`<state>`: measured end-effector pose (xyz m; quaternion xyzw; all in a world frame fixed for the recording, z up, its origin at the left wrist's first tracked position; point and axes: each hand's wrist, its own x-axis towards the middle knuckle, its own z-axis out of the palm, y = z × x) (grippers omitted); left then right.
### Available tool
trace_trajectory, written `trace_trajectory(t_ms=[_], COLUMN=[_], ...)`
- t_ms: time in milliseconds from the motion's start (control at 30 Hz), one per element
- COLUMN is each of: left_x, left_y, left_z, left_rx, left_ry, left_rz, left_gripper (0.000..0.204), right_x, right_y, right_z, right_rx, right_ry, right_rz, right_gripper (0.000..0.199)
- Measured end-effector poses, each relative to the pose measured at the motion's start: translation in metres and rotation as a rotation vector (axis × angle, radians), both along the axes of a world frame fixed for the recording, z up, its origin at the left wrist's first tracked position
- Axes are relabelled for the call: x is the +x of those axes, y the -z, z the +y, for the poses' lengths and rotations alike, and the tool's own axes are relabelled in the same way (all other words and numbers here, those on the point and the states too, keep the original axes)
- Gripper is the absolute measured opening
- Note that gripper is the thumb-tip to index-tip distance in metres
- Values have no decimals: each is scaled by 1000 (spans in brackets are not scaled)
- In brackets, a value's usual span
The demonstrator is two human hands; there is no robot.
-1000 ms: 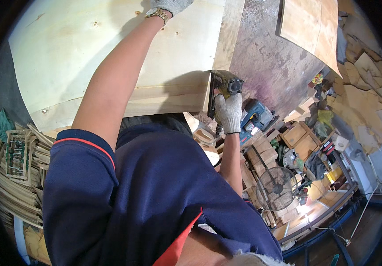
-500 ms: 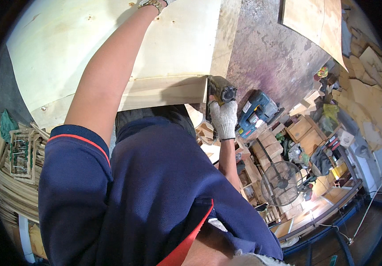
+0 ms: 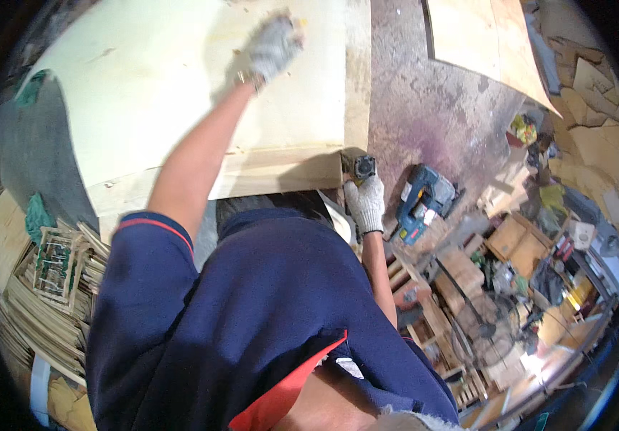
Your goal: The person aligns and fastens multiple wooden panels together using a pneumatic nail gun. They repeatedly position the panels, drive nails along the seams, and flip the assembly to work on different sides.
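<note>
A large pale plywood sheet (image 3: 165, 79) lies in front of me, with a wooden strip (image 3: 280, 171) along its near edge. Over the sheet is my left hand (image 3: 272, 49), in a light knitted glove with a wristwatch (image 3: 253, 79) below it. Motion smears its fingers; a yellowish spot shows by the fingertips, too blurred to name. My right hand (image 3: 367, 202), gloved too, is wrapped round a dark nail gun (image 3: 362, 167) at the right end of the strip. Its nose is hidden.
A blue power tool (image 3: 424, 201), like a jigsaw, lies on the stained floor (image 3: 439, 108) at right. Another plywood sheet (image 3: 489, 43) is beyond it. A fan (image 3: 482, 323) stands among wood offcuts at lower right; stacked thin boards (image 3: 40, 323) are at left.
My left hand has come down into view over the sheet. The right hand still holds the nail gun at the strip's end. The whole view has shifted a little.
</note>
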<state>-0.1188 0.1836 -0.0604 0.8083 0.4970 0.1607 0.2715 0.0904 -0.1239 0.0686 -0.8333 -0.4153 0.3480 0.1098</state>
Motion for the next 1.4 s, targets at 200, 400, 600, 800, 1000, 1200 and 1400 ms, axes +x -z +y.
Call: trace_trajectory(t_ms=[200, 400, 600, 800, 1000, 1200, 1400], left_x=[10, 4, -45, -129, -294, -475, -580], left_y=[-75, -125, -140, -134, -113, -151, -181], left_z=[-204, -286, -302, -351, -416, -519, -562], left_rx=[-447, -727, -338, -252, -211, -261, 180], left_ry=[185, -82, -372, -439, -501, -1108, -838], left_rz=[-33, -351, -448, -300, -405, -1353, -2468], left_gripper=[13, 86, 46, 43, 37, 25, 57], right_x=[-15, -62, -130, -217, -345, -458, -556], right_y=[-20, -49, -81, -89, -73, -66, -69], right_z=[11, 29, 18, -7, 10, 27, 18], right_rx=[331, 401, 557, 454, 494, 581, 456], right_ry=[-11, -91, -242, -244, -217, -297, -406], right_rz=[195, 386, 515, 621, 787, 856, 901], right_gripper=[38, 30, 33, 30, 35, 33, 26])
